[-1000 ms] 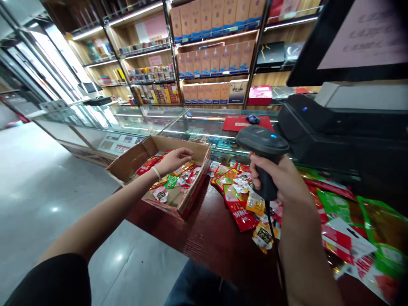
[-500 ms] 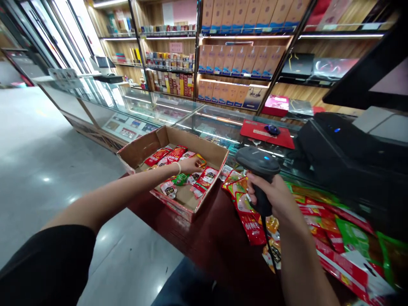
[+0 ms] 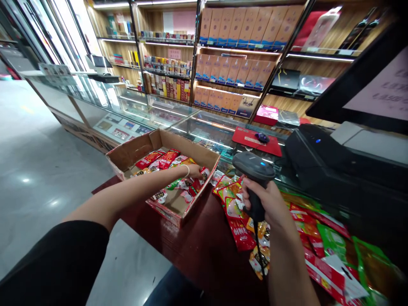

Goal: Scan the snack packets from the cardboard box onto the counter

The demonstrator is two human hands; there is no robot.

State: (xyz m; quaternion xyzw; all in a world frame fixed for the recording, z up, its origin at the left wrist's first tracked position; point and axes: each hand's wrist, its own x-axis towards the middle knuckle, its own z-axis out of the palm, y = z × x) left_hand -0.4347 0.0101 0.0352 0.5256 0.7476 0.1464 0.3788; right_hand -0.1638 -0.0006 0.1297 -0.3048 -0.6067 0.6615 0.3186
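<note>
My left hand (image 3: pixel 194 171) reaches into an open cardboard box (image 3: pixel 140 149), low against its right wall. Its fingers are drawn together on a small red and white snack packet (image 3: pixel 205 174). Several more snack packets (image 3: pixel 159 159) lie in the box. My right hand (image 3: pixel 266 203) is wrapped round the grip of a black barcode scanner (image 3: pixel 253 168), held upright above a heap of loose snack packets (image 3: pixel 237 221) on the dark wooden counter (image 3: pixel 204 250). The scanner's cable hangs down past my wrist.
A black till and printer (image 3: pixel 321 159) with a screen (image 3: pixel 376 89) stand at the right. A glass display counter (image 3: pixel 204 131) with a red mat and mouse (image 3: pixel 258 139) lies behind. Shelves of boxed goods (image 3: pixel 236 63) line the back wall. A grey floor (image 3: pixel 32 170) lies to the left.
My left hand has slid right and down inside the box to its right wall. The right hand with the scanner has stayed roughly in place while my view shifted.
</note>
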